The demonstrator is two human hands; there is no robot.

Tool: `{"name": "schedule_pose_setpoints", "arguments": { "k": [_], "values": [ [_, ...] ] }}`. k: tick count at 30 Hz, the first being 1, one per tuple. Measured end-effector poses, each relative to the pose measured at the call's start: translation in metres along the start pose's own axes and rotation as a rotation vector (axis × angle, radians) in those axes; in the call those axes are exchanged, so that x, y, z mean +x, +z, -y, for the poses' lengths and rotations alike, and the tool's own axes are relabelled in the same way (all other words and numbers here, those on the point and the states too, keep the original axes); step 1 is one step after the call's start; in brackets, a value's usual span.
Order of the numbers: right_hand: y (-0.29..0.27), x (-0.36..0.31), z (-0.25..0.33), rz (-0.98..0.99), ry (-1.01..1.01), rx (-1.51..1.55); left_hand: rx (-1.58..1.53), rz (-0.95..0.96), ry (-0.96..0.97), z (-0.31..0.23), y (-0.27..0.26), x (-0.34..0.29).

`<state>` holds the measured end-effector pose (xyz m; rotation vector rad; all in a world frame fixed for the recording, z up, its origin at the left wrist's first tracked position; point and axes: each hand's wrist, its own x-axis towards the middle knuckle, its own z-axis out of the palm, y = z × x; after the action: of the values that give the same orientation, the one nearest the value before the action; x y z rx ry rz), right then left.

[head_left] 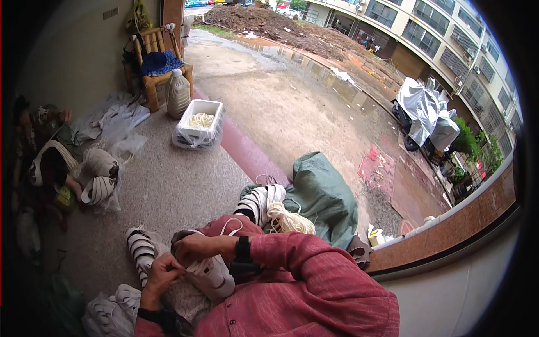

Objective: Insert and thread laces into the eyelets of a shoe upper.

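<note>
Over my lap lies a white curved piece that looks like a shoe upper [216, 281], with small openings in it. My left hand [161, 275] pinches at its left edge, thumb and fingers closed. Right above, my right hand [193, 247] is closed with bent fingers; what its fingertips hold is hidden. A loop of white lace [231, 226] stands up behind my right wrist. To the left of my hands is a nested stack of white and dark uppers [140, 250]. Another stack [264, 203] lies beyond my right forearm, beside a bundle of cream laces [289, 219].
A green sack [323, 194] bulges at my right. Ahead stand a white foam box [193, 106] with cream laces, a bamboo chair [154, 73] and a filled bag [178, 92]. At left, another person's hand [65, 116] shows near more bundled uppers [100, 188].
</note>
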<state>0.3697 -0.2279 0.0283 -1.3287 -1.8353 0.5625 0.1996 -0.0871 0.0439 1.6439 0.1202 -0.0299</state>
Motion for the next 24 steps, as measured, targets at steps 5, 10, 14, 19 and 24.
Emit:
{"name": "schedule_pose_setpoints", "arguments": {
  "k": [5,10,14,19,24],
  "values": [
    [-0.004,-0.002,0.011,-0.087,-0.014,0.057,-0.14,0.046,-0.201,-0.016,0.0,-0.002],
    [-0.017,-0.003,0.018,-0.369,0.495,0.621,0.366,0.016,-0.004,-0.035,0.012,0.003],
    [-0.016,0.007,0.03,-0.448,0.545,0.702,0.535,-0.05,-0.038,-0.039,0.026,0.003],
    [-0.015,0.012,0.047,-0.351,0.631,0.922,0.099,-0.079,-0.205,-0.035,0.026,0.005],
    [-0.025,0.005,0.03,-0.584,0.673,1.431,-0.089,0.046,-0.42,-0.035,0.001,-0.001]
  ]
}}
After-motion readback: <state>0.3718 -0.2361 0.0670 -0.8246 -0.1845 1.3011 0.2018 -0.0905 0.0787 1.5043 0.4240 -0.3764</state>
